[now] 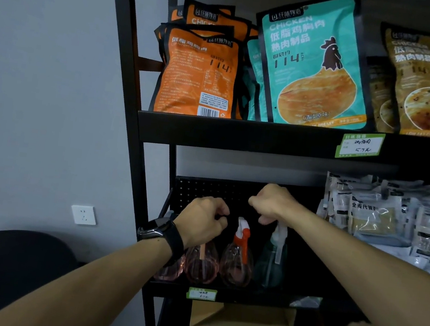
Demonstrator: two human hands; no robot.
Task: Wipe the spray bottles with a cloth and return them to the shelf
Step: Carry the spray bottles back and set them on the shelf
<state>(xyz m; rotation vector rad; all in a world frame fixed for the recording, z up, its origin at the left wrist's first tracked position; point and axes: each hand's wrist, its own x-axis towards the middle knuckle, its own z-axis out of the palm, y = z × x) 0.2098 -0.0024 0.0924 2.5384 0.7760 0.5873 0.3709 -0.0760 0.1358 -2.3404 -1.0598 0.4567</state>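
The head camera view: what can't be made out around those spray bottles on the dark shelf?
- Leftmost pink clear plastic spray bottles: tops hidden by the left hand.
- Green clear spray bottle: nozzle partly covered by the right hand.
- Small green price label: writing too small.
- No cloth in view.

The black metal shelf [239, 136] carries chicken pouches [314, 66] on its upper tier; below them stand spray bottles [236, 258], with white packets [382, 212] to their right.
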